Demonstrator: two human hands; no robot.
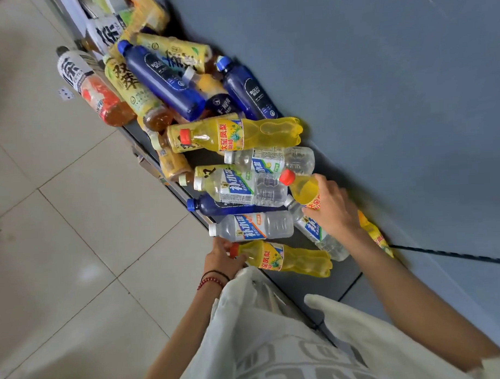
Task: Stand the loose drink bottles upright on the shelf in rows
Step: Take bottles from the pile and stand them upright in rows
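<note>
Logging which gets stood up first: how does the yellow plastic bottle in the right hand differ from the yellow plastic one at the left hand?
The right-hand yellow bottle is held up at a tilt; the left-hand yellow bottle lies flat on the grey shelf. The right hand wraps the first's labelled body; the left hand pinches the second's neck. Both share red caps and the same label.

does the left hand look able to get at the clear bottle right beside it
Probably yes: the clear bottle lies uncovered just beside the left hand, though that hand grips the lying yellow bottle.
</note>
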